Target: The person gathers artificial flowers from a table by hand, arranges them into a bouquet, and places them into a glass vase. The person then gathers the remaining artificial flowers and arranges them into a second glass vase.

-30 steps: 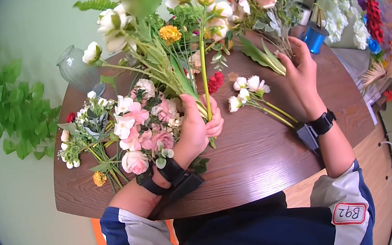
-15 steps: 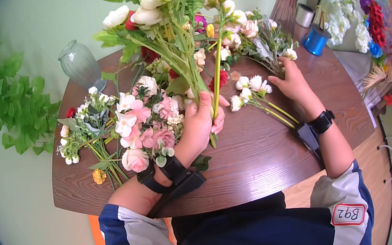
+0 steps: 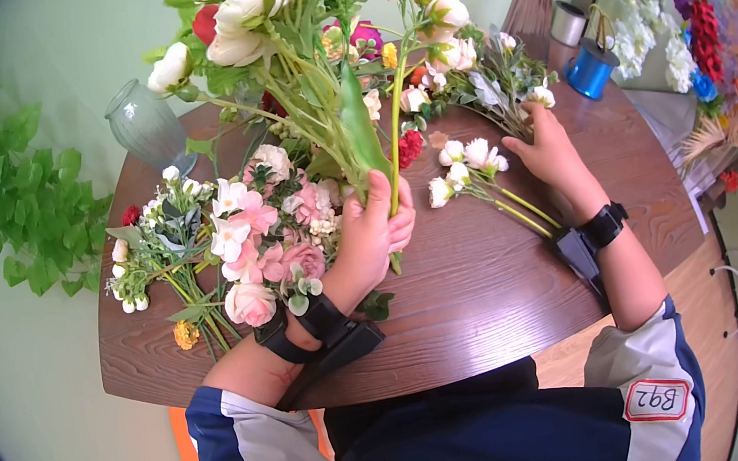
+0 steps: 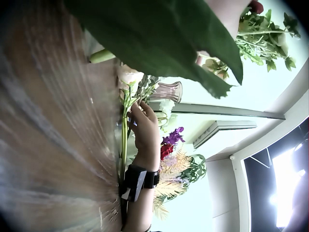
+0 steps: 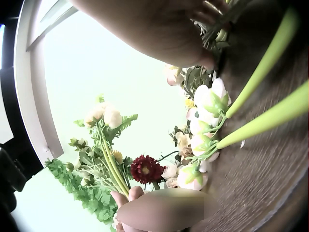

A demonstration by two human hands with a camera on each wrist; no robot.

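Note:
In the head view my left hand (image 3: 374, 234) grips the stems of an upright bouquet of white flowers (image 3: 243, 20), leaves and fern. A thick, light green stem (image 3: 398, 118) of white blooms leans right from that grip. My right hand (image 3: 554, 152) is at the back right, its thumb and fingers around the thin stems of a bunch of pale flowers (image 3: 486, 87) lying low over the table. Dark stems (image 5: 212, 34) show between thumb and fingers in the right wrist view. White flowers (image 3: 473, 164) on two green stems lie beside the right forearm.
Pink and white flowers (image 3: 247, 238) lie by the left forearm, with small white sprigs (image 3: 170, 221) further left. A clear glass vase (image 3: 149, 125), a pinkish vase (image 3: 533, 0) and a blue spool (image 3: 593, 70) stand along the back of the wooden table (image 3: 484, 309).
My right hand has lowered the pale bunch from a raised hold towards the table, uncovering the pinkish vase. The left hand's bouquet has turned and shifted, its stems still held.

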